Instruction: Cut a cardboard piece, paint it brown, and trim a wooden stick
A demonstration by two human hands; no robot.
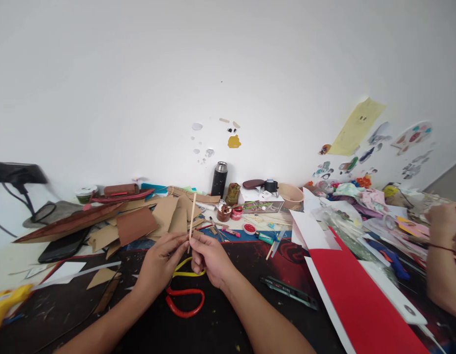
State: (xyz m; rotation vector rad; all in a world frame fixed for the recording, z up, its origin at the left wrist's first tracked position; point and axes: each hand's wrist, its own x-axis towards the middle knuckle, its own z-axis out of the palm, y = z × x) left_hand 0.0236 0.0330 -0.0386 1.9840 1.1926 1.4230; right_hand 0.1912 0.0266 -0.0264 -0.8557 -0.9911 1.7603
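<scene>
A thin pale wooden stick (193, 216) stands nearly upright between my two hands, above the dark mat. My left hand (162, 260) pinches its lower part from the left. From the right, my right hand (211, 258) grips the same lower part, its fingers curled. Just under the hands on the mat lie scissors with a red handle loop (186, 303) and a yellow one; their blades are hidden behind my left hand.
Brown cardboard pieces (137, 226) are piled at left, with a yellow glue gun (10, 300) nearer. A green-black cutter (288, 292) and red sheet (353, 295) lie right. Behind stand a black thermos (219, 181) and paint jars (224, 212). Another person's arm (443, 260) shows far right.
</scene>
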